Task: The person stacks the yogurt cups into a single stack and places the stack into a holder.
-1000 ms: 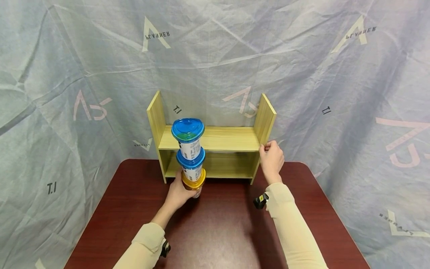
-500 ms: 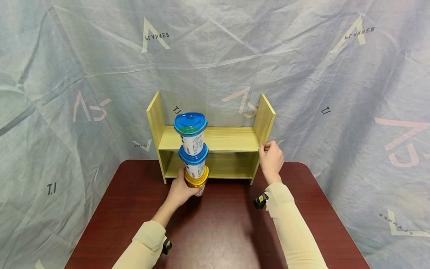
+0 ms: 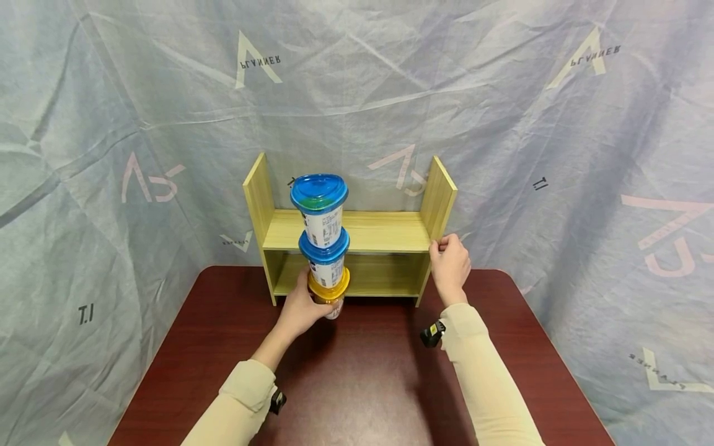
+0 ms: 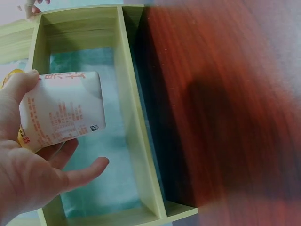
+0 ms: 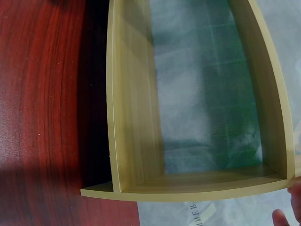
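Observation:
In the head view, my left hand grips the bottom of three stacked lidded cups, the one with a yellow lid. Above it stand a middle cup and a top cup, both white with blue lids. The stack is held up in front of a two-tier wooden shelf. The left wrist view shows the white lower cup between thumb and fingers, its base above the table. My right hand pinches the front edge of the shelf's right side panel; only its fingertips show in the right wrist view.
The shelf stands at the back of a dark red table, with upright side panels rising above its upper board. Grey printed cloth hangs behind and at both sides.
My left hand has lifted the cup stack and moved it slightly right and toward the shelf. The right hand stays at the side panel.

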`<control>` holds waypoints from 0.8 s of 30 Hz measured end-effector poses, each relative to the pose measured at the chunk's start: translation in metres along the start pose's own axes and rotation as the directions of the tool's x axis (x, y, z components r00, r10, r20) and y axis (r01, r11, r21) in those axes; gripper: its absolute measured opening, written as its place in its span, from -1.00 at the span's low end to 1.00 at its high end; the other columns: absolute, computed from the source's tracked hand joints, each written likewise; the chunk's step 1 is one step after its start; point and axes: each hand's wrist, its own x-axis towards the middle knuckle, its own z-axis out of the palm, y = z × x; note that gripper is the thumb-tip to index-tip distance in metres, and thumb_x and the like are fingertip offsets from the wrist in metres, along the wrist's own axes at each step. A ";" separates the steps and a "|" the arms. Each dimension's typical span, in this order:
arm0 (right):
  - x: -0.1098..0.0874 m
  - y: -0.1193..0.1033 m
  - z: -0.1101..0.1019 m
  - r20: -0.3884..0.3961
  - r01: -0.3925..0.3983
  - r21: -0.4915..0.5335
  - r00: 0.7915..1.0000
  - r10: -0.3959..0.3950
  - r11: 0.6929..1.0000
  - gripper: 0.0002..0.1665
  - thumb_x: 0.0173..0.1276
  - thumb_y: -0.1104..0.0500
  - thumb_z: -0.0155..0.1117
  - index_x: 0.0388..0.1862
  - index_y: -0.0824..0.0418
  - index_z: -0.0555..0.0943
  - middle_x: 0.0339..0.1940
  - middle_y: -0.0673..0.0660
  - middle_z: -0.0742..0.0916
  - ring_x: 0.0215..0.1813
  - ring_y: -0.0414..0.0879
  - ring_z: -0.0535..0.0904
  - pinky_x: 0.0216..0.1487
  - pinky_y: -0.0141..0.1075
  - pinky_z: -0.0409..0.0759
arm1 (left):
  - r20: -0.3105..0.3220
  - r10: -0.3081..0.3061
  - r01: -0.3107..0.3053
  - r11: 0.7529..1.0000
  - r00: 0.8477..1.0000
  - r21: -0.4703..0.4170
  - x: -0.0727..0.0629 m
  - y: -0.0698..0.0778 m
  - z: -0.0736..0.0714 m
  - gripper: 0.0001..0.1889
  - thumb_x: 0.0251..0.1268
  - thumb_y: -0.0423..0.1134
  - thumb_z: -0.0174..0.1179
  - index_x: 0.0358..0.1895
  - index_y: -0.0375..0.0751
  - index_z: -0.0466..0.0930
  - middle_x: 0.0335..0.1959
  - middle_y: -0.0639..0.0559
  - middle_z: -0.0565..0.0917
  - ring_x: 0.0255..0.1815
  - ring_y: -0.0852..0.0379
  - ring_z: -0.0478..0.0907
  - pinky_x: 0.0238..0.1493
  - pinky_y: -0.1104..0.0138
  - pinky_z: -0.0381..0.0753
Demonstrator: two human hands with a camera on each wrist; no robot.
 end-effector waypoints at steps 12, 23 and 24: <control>-0.001 0.000 -0.002 0.000 0.010 0.004 1.000 -0.010 1.000 -0.82 0.40 0.14 0.32 -0.29 0.24 0.59 -0.32 0.21 0.75 -0.33 0.23 0.66 -0.29 0.08 0.55 | -0.006 0.017 -0.017 1.000 1.000 0.000 0.005 0.009 -0.003 0.09 -0.03 -0.04 0.61 0.52 -0.12 0.07 0.27 -0.19 0.53 0.21 -0.12 0.55 0.25 -0.04 0.51; -0.001 -0.001 -0.003 0.004 -0.001 0.005 1.000 0.001 1.000 -0.82 0.39 0.15 0.31 -0.27 0.25 0.59 -0.30 0.23 0.76 -0.30 0.24 0.67 -0.27 0.10 0.55 | -0.014 0.033 -0.034 0.999 0.999 -0.022 0.009 0.019 -0.007 0.08 -0.04 -0.07 0.61 0.53 -0.09 0.08 0.27 -0.17 0.53 0.19 -0.13 0.55 0.26 -0.04 0.50; -0.001 -0.001 -0.003 0.002 -0.001 0.006 1.000 0.001 1.000 -0.82 0.39 0.14 0.32 -0.28 0.25 0.59 -0.31 0.23 0.76 -0.30 0.24 0.67 -0.27 0.10 0.55 | -0.014 0.034 -0.034 0.999 0.999 -0.021 0.010 0.020 -0.007 0.08 -0.03 -0.07 0.61 0.53 -0.08 0.08 0.27 -0.16 0.53 0.20 -0.13 0.55 0.26 -0.03 0.50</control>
